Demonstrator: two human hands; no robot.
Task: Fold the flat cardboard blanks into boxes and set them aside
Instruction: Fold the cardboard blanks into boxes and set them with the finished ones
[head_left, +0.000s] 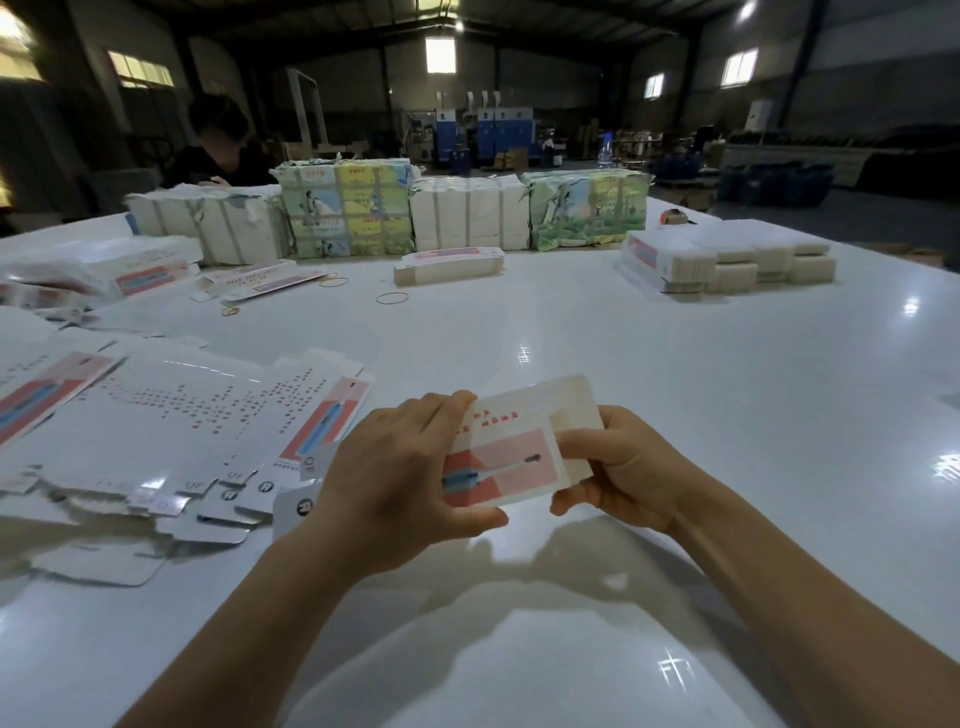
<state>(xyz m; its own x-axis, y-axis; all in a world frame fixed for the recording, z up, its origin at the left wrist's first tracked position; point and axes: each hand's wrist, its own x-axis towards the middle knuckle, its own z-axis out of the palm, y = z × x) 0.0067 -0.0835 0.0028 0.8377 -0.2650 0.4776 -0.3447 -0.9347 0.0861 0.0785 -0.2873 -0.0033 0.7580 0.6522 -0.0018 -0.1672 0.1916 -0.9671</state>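
Both my hands hold one small cardboard blank (511, 452), white with a pink panel and red print, a little above the white table (675, 395). My left hand (400, 467) grips its left end, fingers curled over the top edge and thumb underneath. My right hand (613, 467) pinches its right end, thumb on the printed face. A spread of flat blanks (171, 415) of the same print lies on the table to the left of my left hand. Whether the held piece is partly folded I cannot tell.
A folded stack of blanks (449, 266) and rubber bands (392, 298) lie mid-table. Bundled packs (467, 218) line the far edge, with more stacks at right (727, 260) and left (130, 270). A seated person (218, 145) works at the far left.
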